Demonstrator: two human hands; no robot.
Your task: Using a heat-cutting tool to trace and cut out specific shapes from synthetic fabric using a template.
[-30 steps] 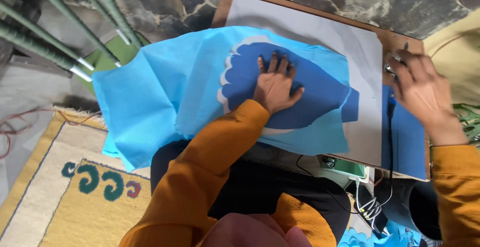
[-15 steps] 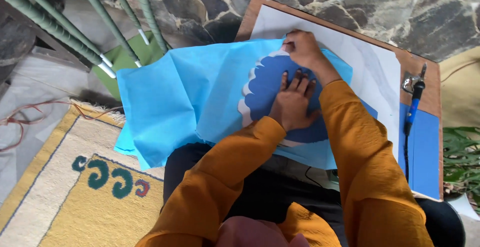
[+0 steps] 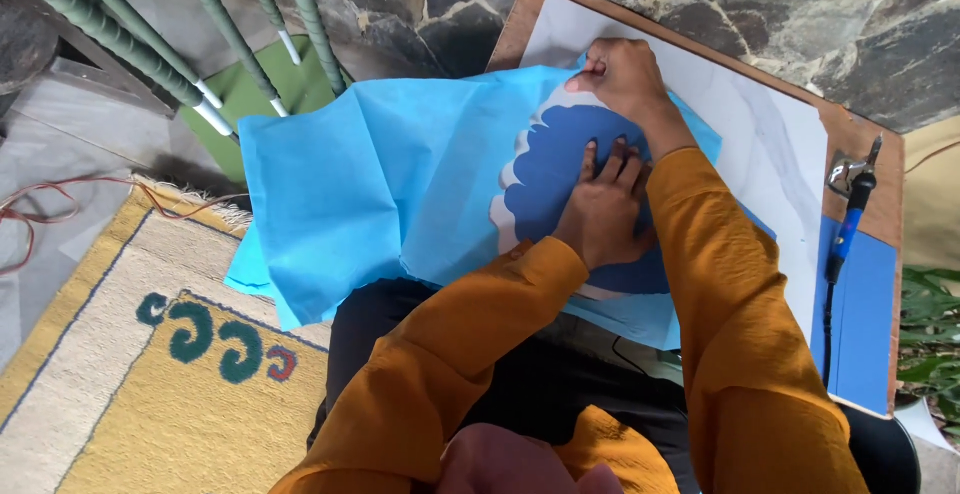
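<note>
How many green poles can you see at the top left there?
4, all slanting across the top left corner over the stone floor: pole one leftmost, pole two next, pole three, pole four nearest the light blue fabric. More may lie outside the picture.

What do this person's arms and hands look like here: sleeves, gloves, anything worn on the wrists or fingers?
Both arms wear long, loose sleeves of plain mustard-orange cloth that reach to the wrists, with soft folds along the forearms and no pattern or markings. The left hand and the right hand are bare: no gloves. No watch, bracelet or ring shows at this size.
</note>
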